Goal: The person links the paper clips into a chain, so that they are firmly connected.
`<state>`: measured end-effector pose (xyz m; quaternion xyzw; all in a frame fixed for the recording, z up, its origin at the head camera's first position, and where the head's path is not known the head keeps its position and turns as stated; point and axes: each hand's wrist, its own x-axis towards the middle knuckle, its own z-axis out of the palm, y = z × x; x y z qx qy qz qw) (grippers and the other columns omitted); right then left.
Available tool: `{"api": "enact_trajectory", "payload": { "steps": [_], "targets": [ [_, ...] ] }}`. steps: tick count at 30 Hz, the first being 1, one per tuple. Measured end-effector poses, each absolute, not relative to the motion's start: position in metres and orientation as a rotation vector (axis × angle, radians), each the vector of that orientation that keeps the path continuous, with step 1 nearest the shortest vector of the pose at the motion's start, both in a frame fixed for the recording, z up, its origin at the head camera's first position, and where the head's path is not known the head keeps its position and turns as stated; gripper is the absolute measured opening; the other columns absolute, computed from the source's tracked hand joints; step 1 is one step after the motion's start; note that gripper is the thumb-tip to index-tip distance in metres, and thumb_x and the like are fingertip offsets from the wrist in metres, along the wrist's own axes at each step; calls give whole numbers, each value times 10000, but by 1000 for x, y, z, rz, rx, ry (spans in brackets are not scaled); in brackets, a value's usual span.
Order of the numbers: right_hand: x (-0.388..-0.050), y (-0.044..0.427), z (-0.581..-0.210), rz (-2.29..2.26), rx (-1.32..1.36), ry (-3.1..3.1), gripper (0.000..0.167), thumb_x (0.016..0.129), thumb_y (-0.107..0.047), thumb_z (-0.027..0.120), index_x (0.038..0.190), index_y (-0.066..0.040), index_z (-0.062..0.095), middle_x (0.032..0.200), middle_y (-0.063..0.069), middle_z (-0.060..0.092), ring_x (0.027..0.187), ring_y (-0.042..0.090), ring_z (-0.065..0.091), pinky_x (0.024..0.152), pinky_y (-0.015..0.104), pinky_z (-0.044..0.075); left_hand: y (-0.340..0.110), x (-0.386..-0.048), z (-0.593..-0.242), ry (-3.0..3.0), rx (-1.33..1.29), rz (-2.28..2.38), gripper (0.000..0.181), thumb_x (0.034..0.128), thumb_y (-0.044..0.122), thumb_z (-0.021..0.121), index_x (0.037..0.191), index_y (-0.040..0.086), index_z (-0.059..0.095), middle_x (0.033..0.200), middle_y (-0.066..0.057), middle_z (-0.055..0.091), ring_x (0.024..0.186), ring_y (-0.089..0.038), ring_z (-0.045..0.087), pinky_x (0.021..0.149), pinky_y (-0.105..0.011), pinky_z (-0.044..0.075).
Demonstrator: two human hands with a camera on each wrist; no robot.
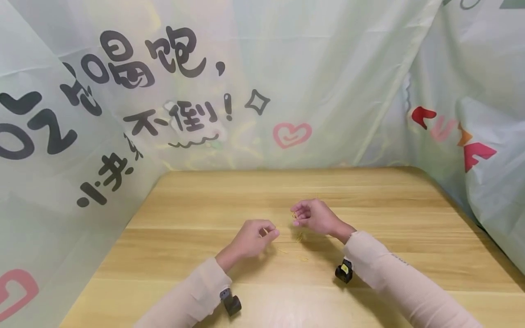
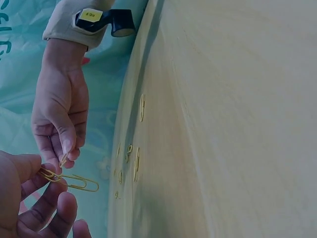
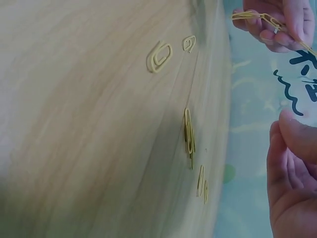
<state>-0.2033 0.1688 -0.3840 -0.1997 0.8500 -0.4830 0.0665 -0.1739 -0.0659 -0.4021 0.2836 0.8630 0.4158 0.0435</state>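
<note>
While a creased, pale green curtain (image 1: 45, 228) with dark rounded lettering (image 1: 55, 132) is hanging at the far left, a left hand (image 1: 254, 239) in a beige sleeve (image 1: 193, 291) is working above the wood-grained desk (image 1: 143, 255); a black wrist camera (image 1: 231, 304) is projecting from its cuff. This hand is pinching linked paper clips (image 2: 83, 187) between thumb and fingertips, its remaining fingers lying loosely bent. At least two clips are appearing joined end to end; the fingers are hiding part of the run, so the full count is remaining uncertain.

Between the hands, loose paper clips (image 3: 159, 57) are lying scattered on the desk, some overlapping in a small pile (image 3: 189, 134). Judged from this layout, the joining is standing partway: a short chain is existing, while these scattered pieces are staying unlinked.

To the right, the right hand (image 1: 316, 216) is pinching a single paper clip (image 2: 63, 159) at its fingertips, just beside the chain; whether the two are touching, one cannot tell. All clips are showing slender yellow wire, apparently metal, bent into smooth, nested oval loops. The desk's pale, banded grain is contrasting with the soft folds of the right-hand curtain (image 1: 496, 200).
</note>
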Motion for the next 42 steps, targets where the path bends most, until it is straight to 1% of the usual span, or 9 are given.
{"api": "enact_trajectory", "payload": {
  "steps": [4, 7, 11, 13, 18, 25, 32, 37, 42],
  "targets": [
    [-202, 169, -384, -1504, -644, 2502, 361, 814, 82, 720, 1141, 149, 585, 974, 195, 641, 870, 221, 642, 777, 257, 549, -66, -175, -403, 2693, 926, 1237, 217, 974, 238, 587, 907, 76, 713, 899, 34, 684, 738, -89, 590, 682, -255, 512],
    [-201, 167, -383, -1516, -661, 2487, 363, 815, 87, 714, 1148, 145, 580, 980, 212, 635, 871, 220, 638, 775, 254, 548, -66, -176, -406, 2750, 992, 1198, 203, 970, 214, 595, 900, 63, 711, 890, 14, 687, 696, -72, 567, 651, -233, 502],
    [-198, 163, -384, -1526, -688, 2482, 356, 820, 75, 715, 1143, 136, 579, 963, 227, 632, 839, 204, 637, 755, 255, 550, -65, -176, -408, 2829, 1071, 1120, 175, 965, 192, 606, 885, 74, 706, 868, 7, 686, 640, -45, 530, 613, -207, 481],
    [-197, 162, -383, -1532, -703, 2476, 355, 822, 64, 718, 1140, 134, 576, 941, 210, 633, 820, 197, 635, 746, 257, 552, -63, -176, -408, 2877, 1110, 1071, 160, 961, 183, 612, 874, 84, 703, 853, 8, 685, 623, -43, 526, 605, -200, 477],
    [-195, 161, -379, -1533, -739, 2437, 354, 822, 62, 718, 1133, 129, 565, 887, 120, 629, 795, 203, 632, 736, 259, 554, -59, -177, -407, 2987, 1187, 953, 147, 953, 193, 622, 878, 98, 706, 838, 6, 682, 660, -72, 580, 635, -207, 498],
    [-194, 157, -381, -1530, -780, 2381, 343, 810, 68, 726, 1105, 126, 561, 854, 91, 621, 781, 195, 611, 723, 258, 545, -58, -176, -409, 3045, 1210, 880, 140, 942, 190, 637, 891, 92, 722, 838, 7, 687, 762, -132, 639, 700, -255, 529],
    [-190, 154, -378, -1515, -787, 2363, 357, 810, 44, 737, 1112, 121, 562, 840, 75, 614, 775, 192, 595, 722, 256, 536, -58, -176, -411, 3050, 1254, 885, 151, 949, 196, 626, 902, 89, 721, 840, 16, 682, 742, -109, 626, 684, -220, 516],
    [-190, 154, -377, -1477, -818, 2373, 357, 812, 35, 741, 1113, 122, 570, 821, 61, 614, 754, 179, 595, 707, 251, 534, -58, -176, -409, 3049, 1254, 912, 157, 949, 201, 625, 890, 91, 720, 829, 9, 684, 721, -119, 629, 672, -231, 518],
    [-189, 152, -379, -1429, -842, 2383, 345, 819, 27, 737, 1116, 117, 586, 799, 41, 617, 727, 169, 600, 686, 250, 536, -59, -174, -410, 3040, 1214, 928, 149, 950, 191, 621, 889, 93, 715, 833, 3, 684, 668, -93, 606, 643, -223, 509]
  ]
}}
